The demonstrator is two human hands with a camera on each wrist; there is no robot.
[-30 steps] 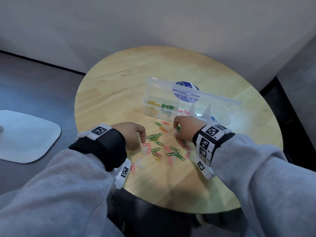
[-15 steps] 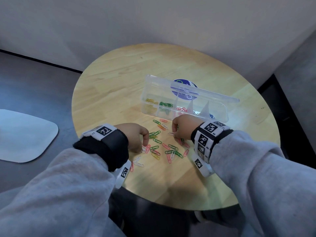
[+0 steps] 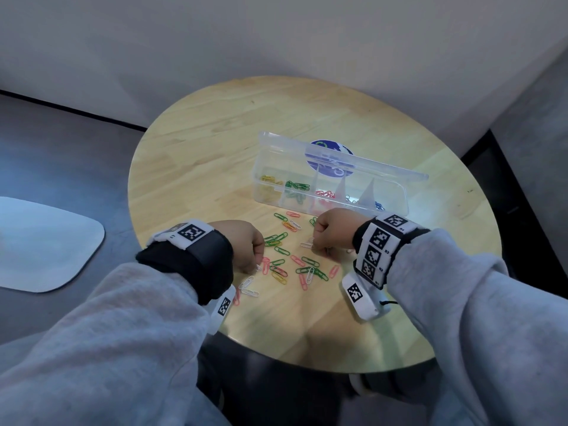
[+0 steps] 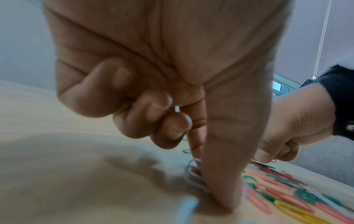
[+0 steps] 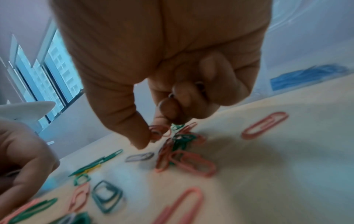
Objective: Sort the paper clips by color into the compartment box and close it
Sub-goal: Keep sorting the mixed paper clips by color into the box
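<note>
Head view: both hands curl over scattered paper clips on the round surface, just before the open box. Left wrist: left hand pinches a white clip. Right wrist: right hand pinches a pink clip.

The right hand pinches a pink paper clip between thumb and forefinger above loose clips (pink, green, white) on the wooden table, other fingers curled around more clips.
</note>
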